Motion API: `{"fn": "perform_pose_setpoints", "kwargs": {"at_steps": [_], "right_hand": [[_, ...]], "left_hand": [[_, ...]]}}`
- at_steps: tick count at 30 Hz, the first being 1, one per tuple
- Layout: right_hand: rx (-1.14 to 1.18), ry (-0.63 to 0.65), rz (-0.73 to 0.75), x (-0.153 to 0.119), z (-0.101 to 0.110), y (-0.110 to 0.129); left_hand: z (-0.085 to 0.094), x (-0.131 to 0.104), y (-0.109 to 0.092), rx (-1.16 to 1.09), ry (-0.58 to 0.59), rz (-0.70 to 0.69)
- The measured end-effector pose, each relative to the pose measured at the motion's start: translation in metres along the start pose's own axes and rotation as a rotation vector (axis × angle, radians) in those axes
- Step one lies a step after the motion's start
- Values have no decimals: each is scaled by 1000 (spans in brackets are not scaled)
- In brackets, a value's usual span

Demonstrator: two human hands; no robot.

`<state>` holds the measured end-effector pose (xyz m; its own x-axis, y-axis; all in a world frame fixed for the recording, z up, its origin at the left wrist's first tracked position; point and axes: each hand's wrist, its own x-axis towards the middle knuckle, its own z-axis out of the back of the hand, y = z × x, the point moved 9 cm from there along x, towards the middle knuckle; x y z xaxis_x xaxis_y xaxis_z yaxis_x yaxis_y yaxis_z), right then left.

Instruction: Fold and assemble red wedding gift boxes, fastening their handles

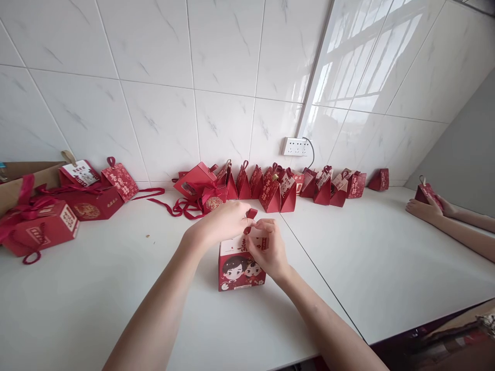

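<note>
A red and white box (242,273) with two cartoon figures on its front stands upright on the white table in front of me. My left hand (224,221) reaches over its top from the left, fingers closed on the dark red ribbon loop (251,213). My right hand (269,247) is at the right side of the top, thumb and forefinger bent together beside the ribbon. The fingers hide much of the box's top, and I cannot make out exactly what the right fingertips pinch.
Several red gift boxes (270,191) line the tiled wall, with loose ribbon (180,208) beside them. Larger red boxes (42,226) stand at the left near a cardboard box (11,191). At the far right, another person's hands (425,210) hold a red box (427,195). A socket strip (297,147) is on the wall.
</note>
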<state>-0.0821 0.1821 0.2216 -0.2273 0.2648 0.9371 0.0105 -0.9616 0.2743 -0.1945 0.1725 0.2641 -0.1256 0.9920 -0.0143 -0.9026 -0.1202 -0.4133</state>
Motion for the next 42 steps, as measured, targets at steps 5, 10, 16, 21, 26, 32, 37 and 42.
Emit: {"fn": "perform_pose_setpoints", "kwargs": {"at_steps": [5, 10, 16, 21, 26, 32, 37, 42], "right_hand": [[-29, 1, 81, -1, -1, 4], [-5, 4, 125, 0, 0, 8], [-3, -22, 97, 1, 3, 5], [15, -31, 45, 0, 3, -1], [24, -36, 8, 1, 4, -1], [46, -32, -73, -1, 2, -6], [60, -25, -135, 0, 3, -12], [80, 4, -173, 0, 2, -13]], "left_hand": [[1, 1, -2, -5, -35, -30], [1, 1, -1, -29, -14, -8], [0, 0, -2, -55, 2, -10], [-1, 1, -2, -64, 4, -20], [0, 0, -3, -44, -8, -19], [1, -1, -4, -44, -9, -18], [0, -1, -4, -60, 3, -10], [0, -1, -1, -80, 10, 14]]}}
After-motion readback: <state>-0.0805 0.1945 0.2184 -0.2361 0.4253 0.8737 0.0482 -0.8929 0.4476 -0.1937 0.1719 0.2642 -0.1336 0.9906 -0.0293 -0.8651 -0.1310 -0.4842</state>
